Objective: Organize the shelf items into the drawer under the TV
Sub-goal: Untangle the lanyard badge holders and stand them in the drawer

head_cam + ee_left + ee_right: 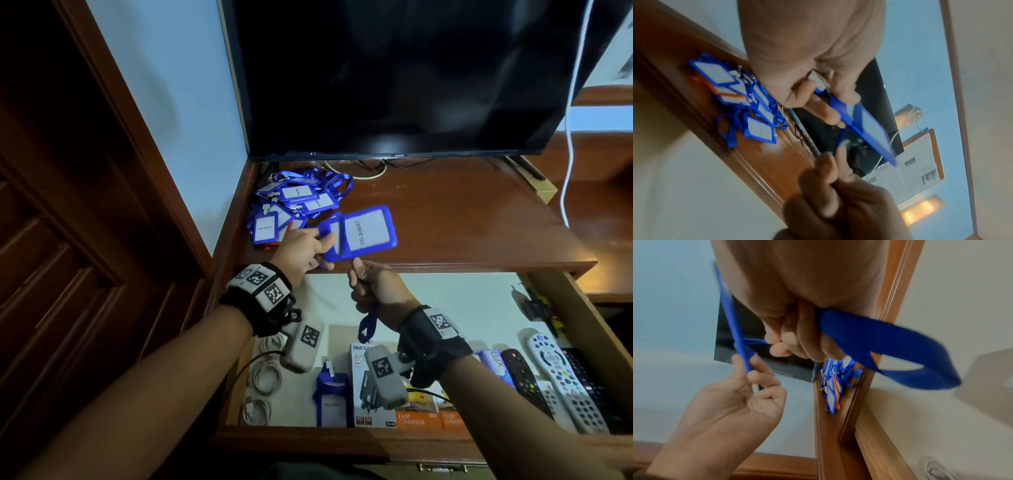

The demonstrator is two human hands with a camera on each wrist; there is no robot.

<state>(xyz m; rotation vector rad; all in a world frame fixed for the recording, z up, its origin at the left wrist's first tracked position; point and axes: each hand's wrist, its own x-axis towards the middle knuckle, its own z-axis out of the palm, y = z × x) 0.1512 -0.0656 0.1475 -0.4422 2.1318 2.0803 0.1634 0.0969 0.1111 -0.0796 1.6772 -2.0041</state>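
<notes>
Over the shelf's front edge my left hand (320, 250) pinches the short end of a blue badge holder (368, 231) with a white "PELAWAT" card; a second holder seems to sit behind it. My right hand (358, 275) grips its blue lanyard strap (368, 325), whose loop hangs below my fist. In the left wrist view the left hand (824, 104) pinches the badge holder (871, 129). The right wrist view shows the right hand (795, 344) closed round the strap (890, 350). A pile of blue badge holders (291, 205) lies at the shelf's left back. The drawer (462, 301) stands pulled out below.
The TV (394, 75) stands at the back of the wooden shelf (445, 219). The drawer holds white cables (263, 380), one blue badge holder (330, 394), charger boxes (373, 404) and several remotes (561, 380). A dark wooden door (68, 240) is at the left.
</notes>
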